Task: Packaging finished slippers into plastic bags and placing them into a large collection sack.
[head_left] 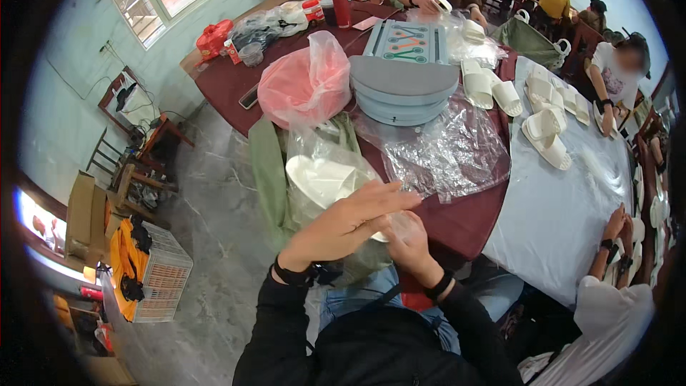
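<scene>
My left hand (341,225) is flat, fingers (389,198) stretched out straight and together, lying over a clear plastic bag (325,171) at the near edge of the bench (457,225). My right hand (409,239) is curled just under it, fingers closed on a piece of thin clear plastic (401,223); what is inside that piece I cannot tell. The bag under my left hand holds a white slipper (318,179), its sole showing through the film.

Just beyond, toward the middle of the bench, lies a crumpled heap of empty clear bags (446,150). Behind it stands a stack of grey-blue rounded trays (404,89), and beside that a pink plastic bag (304,86), knotted and bulging, contents hidden. At the far edge sit a red canister (340,7) and dark bags (261,28).

On the right, a pale cloth covers the bench (557,207), with loose white slippers (547,136) scattered on it. Another person's hands (614,225) rest at its right edge
</scene>
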The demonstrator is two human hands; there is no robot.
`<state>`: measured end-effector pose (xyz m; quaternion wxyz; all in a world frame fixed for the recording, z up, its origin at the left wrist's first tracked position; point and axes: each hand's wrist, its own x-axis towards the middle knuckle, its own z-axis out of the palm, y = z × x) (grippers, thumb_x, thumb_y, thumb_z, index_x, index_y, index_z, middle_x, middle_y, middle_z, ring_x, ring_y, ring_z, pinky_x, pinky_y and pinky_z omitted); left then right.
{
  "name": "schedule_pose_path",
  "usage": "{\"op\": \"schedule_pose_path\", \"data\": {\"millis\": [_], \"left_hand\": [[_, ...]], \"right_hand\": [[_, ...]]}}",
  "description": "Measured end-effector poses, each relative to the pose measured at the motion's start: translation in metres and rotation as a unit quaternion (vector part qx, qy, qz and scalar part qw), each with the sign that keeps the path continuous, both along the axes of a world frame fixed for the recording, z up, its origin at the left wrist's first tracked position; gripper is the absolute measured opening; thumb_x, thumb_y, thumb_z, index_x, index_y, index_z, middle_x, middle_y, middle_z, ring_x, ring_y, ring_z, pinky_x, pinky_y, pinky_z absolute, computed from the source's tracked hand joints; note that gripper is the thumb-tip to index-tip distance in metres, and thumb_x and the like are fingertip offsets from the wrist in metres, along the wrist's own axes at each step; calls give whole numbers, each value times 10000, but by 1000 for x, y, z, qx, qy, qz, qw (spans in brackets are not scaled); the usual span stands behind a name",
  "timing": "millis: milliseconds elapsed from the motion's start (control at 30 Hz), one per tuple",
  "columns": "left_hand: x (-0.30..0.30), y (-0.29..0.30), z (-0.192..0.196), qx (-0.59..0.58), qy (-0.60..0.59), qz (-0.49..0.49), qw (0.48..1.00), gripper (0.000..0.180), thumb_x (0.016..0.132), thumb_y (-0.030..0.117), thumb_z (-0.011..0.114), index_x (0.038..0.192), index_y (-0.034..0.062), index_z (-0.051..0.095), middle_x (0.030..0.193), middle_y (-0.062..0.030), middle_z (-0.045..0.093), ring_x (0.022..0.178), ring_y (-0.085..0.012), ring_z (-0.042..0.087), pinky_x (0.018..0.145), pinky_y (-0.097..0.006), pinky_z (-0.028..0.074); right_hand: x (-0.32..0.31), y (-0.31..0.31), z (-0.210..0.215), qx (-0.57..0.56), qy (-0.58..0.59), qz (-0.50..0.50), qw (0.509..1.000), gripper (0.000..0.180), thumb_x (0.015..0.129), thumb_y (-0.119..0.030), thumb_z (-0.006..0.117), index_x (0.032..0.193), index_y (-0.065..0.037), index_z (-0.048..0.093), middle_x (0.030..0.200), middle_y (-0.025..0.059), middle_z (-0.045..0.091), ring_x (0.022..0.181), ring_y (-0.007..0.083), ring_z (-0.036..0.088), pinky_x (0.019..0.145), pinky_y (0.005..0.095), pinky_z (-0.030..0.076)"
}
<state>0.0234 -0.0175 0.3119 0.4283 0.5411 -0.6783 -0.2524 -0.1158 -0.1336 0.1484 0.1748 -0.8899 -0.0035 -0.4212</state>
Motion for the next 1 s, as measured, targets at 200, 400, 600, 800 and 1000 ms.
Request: {"op": "schedule_pose_path", "data": {"millis": [200,400,600,800,1000], "left_hand": [[94,33,-75,-47,56,446,892,575,916,357,488,1345,-14,392,1365,-197,429,1259,-313,416,1036,-390,318],[125,64,-201,287,-120,628,713,682,878,417,517,1374,-10,326,1286,-251,472,1191,-402,449,972,-468,370],[144,107,-235,239,328,510,759,302,847,221,574,946,-63,597,826,-159,625,742,-251,620,645,-350,502],[160,139,-209,-77,328,600,726,404,932,335,518,1012,-58,565,920,-128,614,739,-209,596,611,-351,477],[121,110,-157,-29,302,607,734,471,975,350,426,1110,-87,540,1037,-148,601,899,-213,577,780,-333,454]], "right_hand": [[-6,8,-17,193,-40,-68,978,307,711,30,574,1012,-2,624,998,169,635,898,361,607,800,400,479],[-3,21,-17,269,-68,-85,957,275,753,49,585,1021,5,627,945,187,633,879,344,617,774,350,482],[14,40,-9,271,-101,-32,957,280,731,104,548,988,25,625,977,197,629,894,334,626,804,340,493],[38,48,-28,219,-41,110,969,354,707,86,544,1027,-28,640,1040,149,618,980,310,600,877,360,486],[72,40,-74,18,209,-7,978,311,744,-94,537,1039,-78,632,1028,90,631,1091,293,525,925,402,417]]}}
